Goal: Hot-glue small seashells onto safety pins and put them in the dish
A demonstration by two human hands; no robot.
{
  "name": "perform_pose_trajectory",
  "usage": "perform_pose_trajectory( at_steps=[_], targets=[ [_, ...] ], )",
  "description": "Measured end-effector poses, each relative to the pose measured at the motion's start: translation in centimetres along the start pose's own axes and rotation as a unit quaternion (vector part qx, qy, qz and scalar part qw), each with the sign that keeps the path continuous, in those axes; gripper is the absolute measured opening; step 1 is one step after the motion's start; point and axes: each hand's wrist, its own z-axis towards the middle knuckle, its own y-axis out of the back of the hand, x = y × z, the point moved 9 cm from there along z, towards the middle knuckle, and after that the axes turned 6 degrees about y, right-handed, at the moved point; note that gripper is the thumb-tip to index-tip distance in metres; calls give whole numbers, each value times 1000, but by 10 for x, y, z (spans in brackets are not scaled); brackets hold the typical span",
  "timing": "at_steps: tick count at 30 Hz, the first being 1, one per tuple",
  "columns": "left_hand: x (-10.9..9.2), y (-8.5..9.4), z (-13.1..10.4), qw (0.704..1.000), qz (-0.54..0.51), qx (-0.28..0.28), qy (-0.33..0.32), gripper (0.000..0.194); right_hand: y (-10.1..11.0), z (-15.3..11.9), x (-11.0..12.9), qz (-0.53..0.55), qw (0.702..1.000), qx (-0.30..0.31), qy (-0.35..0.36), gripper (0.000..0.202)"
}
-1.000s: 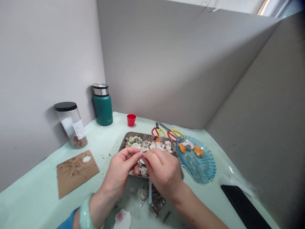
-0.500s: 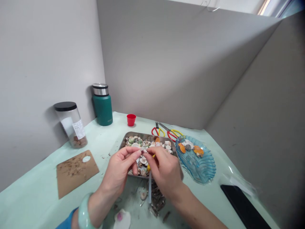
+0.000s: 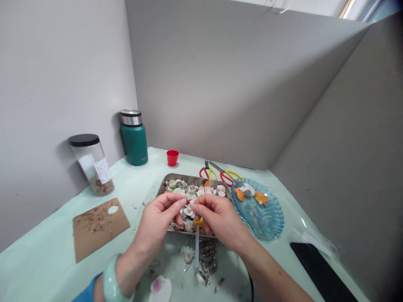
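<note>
Both my hands are over a metal tray (image 3: 166, 180) filled with seashells (image 3: 178, 184). My left hand (image 3: 157, 218) pinches thumb and forefinger together on something too small to make out. Just across a narrow gap, my right hand (image 3: 220, 218) pinches too, with a tiny pale bit at its fingertips that I cannot name. Below the right fingers a yellow piece (image 3: 199, 222) shows in part, and a translucent whitish stick (image 3: 197, 251) runs down from it over the tray's near edge. Several small metal pieces (image 3: 208, 258), like clips, lie in a heap nearby.
A white shell with a pink spot (image 3: 161, 289) lies in front. To the right are a blue plate (image 3: 264, 218) with shells and a black slab (image 3: 317, 268). Scissors (image 3: 231, 173), a red cup (image 3: 172, 158), a green flask (image 3: 135, 142), a jar (image 3: 99, 170) and cardboard (image 3: 85, 247) surround the tray.
My right hand has drawn slightly away to the right and down, so the fingertips of the two hands are further apart. More of the yellow piece shows.
</note>
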Motion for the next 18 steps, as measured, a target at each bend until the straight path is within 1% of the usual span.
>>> perform_pose_trajectory(
  at_steps=[4, 7, 12, 18],
  targets=[
    [1, 2, 0, 1000, 13, -5, -2, 18, 3, 1, 0, -12, 1000, -17, -3, 17],
    [0, 2, 0, 1000, 19, -6, -3, 18, 5, 1, 1, -57, 998, -32, 20, 19],
    [-2, -1, -1, 1000, 27, -5, -2, 17, 11, -2, 10, -133, 987, -62, 59, 20],
    [0, -1, -1, 1000, 21, 0, 7, 19, 13, -1, 15, -162, 982, -63, 73, 22]
  ],
)
